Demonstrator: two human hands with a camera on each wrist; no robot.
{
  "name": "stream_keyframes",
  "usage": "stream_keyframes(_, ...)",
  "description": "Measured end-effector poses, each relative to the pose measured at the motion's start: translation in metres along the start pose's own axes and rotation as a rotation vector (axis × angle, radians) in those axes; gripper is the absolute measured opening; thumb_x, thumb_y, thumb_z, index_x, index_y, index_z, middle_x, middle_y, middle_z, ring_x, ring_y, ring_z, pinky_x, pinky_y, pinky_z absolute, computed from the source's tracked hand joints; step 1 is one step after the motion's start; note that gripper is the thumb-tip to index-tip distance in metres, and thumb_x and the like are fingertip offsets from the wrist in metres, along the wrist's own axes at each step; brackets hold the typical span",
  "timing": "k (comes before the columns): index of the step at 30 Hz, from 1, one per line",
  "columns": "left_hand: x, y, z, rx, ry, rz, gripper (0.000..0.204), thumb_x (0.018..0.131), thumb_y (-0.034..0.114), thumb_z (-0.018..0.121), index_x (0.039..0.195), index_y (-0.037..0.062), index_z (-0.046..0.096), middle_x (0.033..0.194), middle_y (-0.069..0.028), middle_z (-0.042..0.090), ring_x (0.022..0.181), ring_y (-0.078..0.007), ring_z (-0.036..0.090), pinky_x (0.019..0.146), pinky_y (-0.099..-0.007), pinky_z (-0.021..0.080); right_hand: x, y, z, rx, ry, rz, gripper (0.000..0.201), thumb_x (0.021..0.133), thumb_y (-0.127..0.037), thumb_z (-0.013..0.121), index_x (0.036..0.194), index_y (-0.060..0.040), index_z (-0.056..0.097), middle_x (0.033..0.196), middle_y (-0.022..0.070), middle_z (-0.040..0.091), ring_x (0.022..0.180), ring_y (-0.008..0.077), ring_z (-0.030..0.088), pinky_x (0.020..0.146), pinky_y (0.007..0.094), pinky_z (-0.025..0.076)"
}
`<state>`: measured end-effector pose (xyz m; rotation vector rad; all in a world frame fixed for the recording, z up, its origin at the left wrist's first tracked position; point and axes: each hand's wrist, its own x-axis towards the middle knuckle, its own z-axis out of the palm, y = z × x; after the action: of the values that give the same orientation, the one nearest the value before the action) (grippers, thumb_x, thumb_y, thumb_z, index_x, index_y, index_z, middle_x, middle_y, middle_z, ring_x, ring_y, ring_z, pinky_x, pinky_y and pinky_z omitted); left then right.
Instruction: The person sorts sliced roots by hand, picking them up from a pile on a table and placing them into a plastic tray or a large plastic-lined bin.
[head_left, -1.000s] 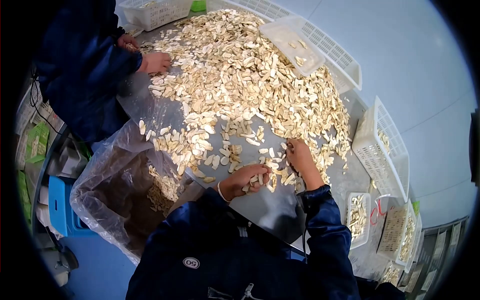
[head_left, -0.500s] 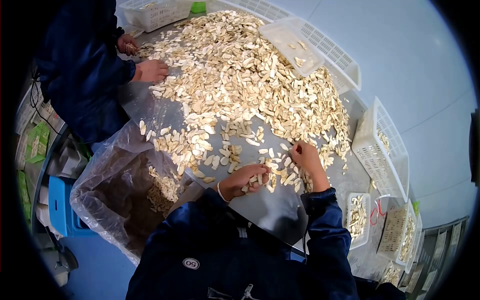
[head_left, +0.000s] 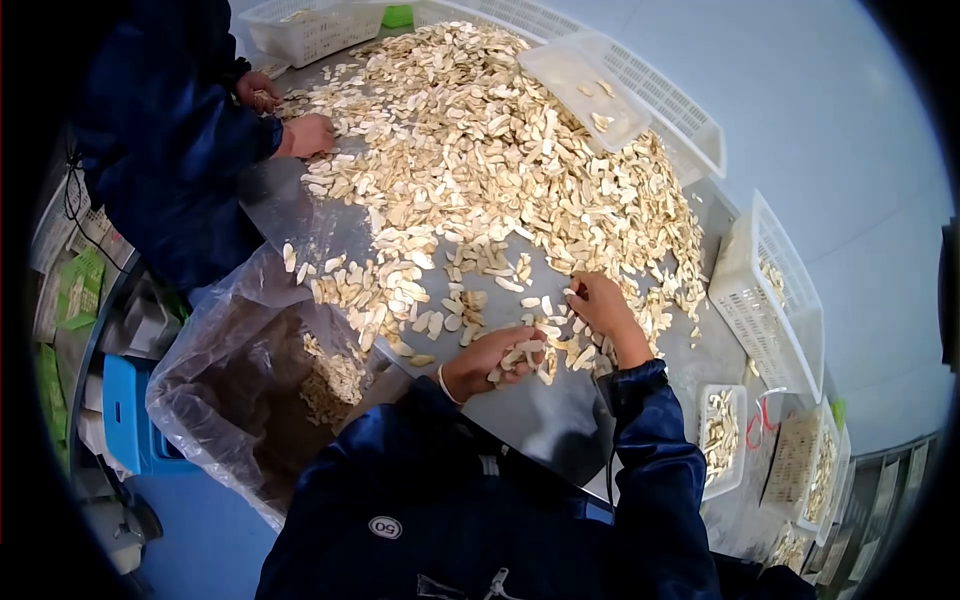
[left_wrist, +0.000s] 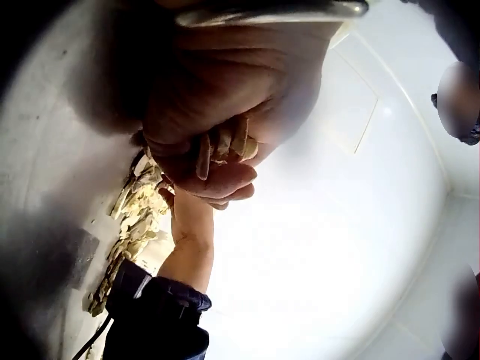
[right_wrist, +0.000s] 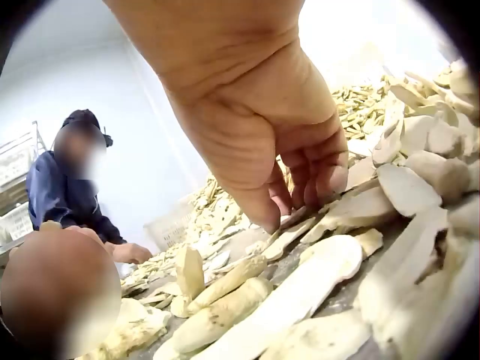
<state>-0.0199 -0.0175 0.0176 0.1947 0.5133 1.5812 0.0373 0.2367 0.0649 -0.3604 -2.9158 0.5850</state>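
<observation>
My left hand point(head_left: 500, 358) is palm up near the table's front edge. Its curled fingers hold several pale dried slices point(left_wrist: 223, 146), with their edges showing between fingers and palm in the left wrist view. To its right, my right hand point(head_left: 604, 308) reaches down to loose slices on the metal table. In the right wrist view, thumb and fingertips point(right_wrist: 330, 180) come together at the end of a thin slice point(right_wrist: 289, 238) lying among others. A large heap of cream-coloured, brown-edged slices point(head_left: 480, 140) spreads beyond both hands.
A plastic-lined container point(head_left: 215, 385) with slices inside stands left of me. White baskets point(head_left: 765, 300) line the right side, beside a small tray point(head_left: 722, 440) of slices. A shallow clear tray point(head_left: 585, 90) rests on the heap. Another person's hand point(head_left: 308, 135) works at the far left.
My right hand drew back slightly to the right, then moved forward and left to another slice. My left hand stays in place with its slices. The other person's near hand shifted slightly.
</observation>
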Motion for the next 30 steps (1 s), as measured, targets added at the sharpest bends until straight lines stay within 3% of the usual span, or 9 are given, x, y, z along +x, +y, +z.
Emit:
stream_keyframes(2, 0.0, 0.0, 0.0, -0.008, 0.001, 0.007, 0.029, 0.107, 0.033, 0.043, 0.115, 0.0077, 0.056, 0.091, -0.0065, 0.062, 0.059, -0.0083, 0.053, 0.043, -0.0196, 0.037, 0.0, -0.001, -0.002, 0.047, -0.112, 0.113, 0.019, 0.082, -0.018, 0.074, 0.089, -0.0055, 0.061, 0.077, 0.0129, 0.066, 0.066, 0.0314, 0.06, 0.066, 0.0366, 0.05)
stream_keyframes(3, 0.001, 0.0, 0.001, -0.012, -0.001, 0.007, 0.029, 0.107, 0.033, 0.043, 0.115, 0.0079, 0.056, 0.09, -0.0063, 0.062, 0.059, -0.0083, 0.053, 0.042, -0.0197, 0.037, -0.003, -0.009, -0.012, 0.102, -0.183, 0.14, 0.016, 0.087, -0.017, 0.071, 0.09, -0.0041, 0.062, 0.077, 0.0061, 0.066, 0.066, 0.0215, 0.06, 0.063, 0.0334, 0.049)
stream_keyframes(7, 0.003, 0.0, 0.0, -0.054, 0.005, 0.024, 0.032, 0.108, 0.036, 0.04, 0.114, 0.009, 0.056, 0.085, -0.0051, 0.062, 0.056, -0.0078, 0.052, 0.042, -0.0199, 0.037, -0.01, -0.04, -0.048, 0.757, -0.582, 0.25, 0.008, 0.095, -0.012, 0.064, 0.094, -0.0053, 0.067, 0.076, -0.007, 0.061, 0.069, 0.0048, 0.056, 0.064, 0.0249, 0.047)
stream_keyframes(10, 0.002, 0.001, 0.004, -0.066, 0.021, 0.035, 0.033, 0.108, 0.037, 0.039, 0.113, 0.0091, 0.056, 0.084, -0.0052, 0.062, 0.055, -0.0075, 0.052, 0.042, -0.0198, 0.037, -0.014, -0.014, -0.042, 0.481, -0.502, 0.069, 0.009, 0.089, -0.01, 0.068, 0.097, -0.0058, 0.068, 0.079, 0.0002, 0.064, 0.073, 0.0131, 0.061, 0.068, 0.0285, 0.051)
stream_keyframes(13, 0.0, 0.002, 0.004, -0.05, 0.018, 0.008, 0.032, 0.107, 0.036, 0.041, 0.112, 0.0082, 0.057, 0.085, -0.0059, 0.062, 0.055, -0.0072, 0.052, 0.042, -0.0196, 0.037, -0.026, -0.002, -0.033, -0.095, -0.303, -0.12, 0.015, 0.085, -0.009, 0.07, 0.1, -0.0073, 0.068, 0.091, 0.0077, 0.066, 0.081, 0.0225, 0.067, 0.071, 0.0327, 0.052)
stream_keyframes(19, 0.002, -0.003, -0.004, -0.04, 0.012, 0.002, 0.029, 0.106, 0.033, 0.046, 0.11, 0.0068, 0.057, 0.086, -0.0061, 0.062, 0.056, -0.0069, 0.052, 0.043, -0.0192, 0.04, -0.04, 0.005, -0.022, -0.032, -0.181, -0.123, 0.015, 0.079, -0.007, 0.07, 0.094, -0.0067, 0.069, 0.09, 0.0114, 0.066, 0.077, 0.0302, 0.065, 0.07, 0.0369, 0.052)
stream_keyframes(25, 0.001, 0.0, -0.004, -0.096, -0.017, 0.016, 0.029, 0.106, 0.032, 0.045, 0.108, 0.0068, 0.058, 0.085, -0.0059, 0.062, 0.057, -0.0076, 0.053, 0.044, -0.0197, 0.041, -0.043, -0.023, -0.038, 0.158, -0.261, 0.128, 0.008, 0.085, -0.013, 0.071, 0.086, -0.0058, 0.067, 0.074, 0.0088, 0.061, 0.066, 0.0233, 0.061, 0.065, 0.0321, 0.05)
stream_keyframes(28, -0.001, 0.001, 0.001, -0.108, 0.016, 0.026, 0.029, 0.106, 0.032, 0.044, 0.109, 0.007, 0.059, 0.085, -0.0056, 0.061, 0.056, -0.008, 0.052, 0.044, -0.0199, 0.04, -0.047, -0.065, -0.051, 0.868, -0.385, 0.262, 0.014, 0.087, -0.018, 0.072, 0.088, -0.0054, 0.067, 0.07, 0.009, 0.056, 0.065, 0.0169, 0.059, 0.062, 0.0314, 0.048)
stream_keyframes(30, -0.004, 0.003, 0.008, -0.107, 0.053, 0.033, 0.03, 0.106, 0.032, 0.043, 0.109, 0.0073, 0.059, 0.085, -0.0052, 0.061, 0.056, -0.0081, 0.052, 0.044, -0.0199, 0.04, -0.049, -0.067, -0.046, 0.623, -0.384, 0.153, 0.014, 0.09, -0.018, 0.071, 0.095, -0.0053, 0.068, 0.068, 0.008, 0.058, 0.064, 0.0153, 0.059, 0.061, 0.0309, 0.048)
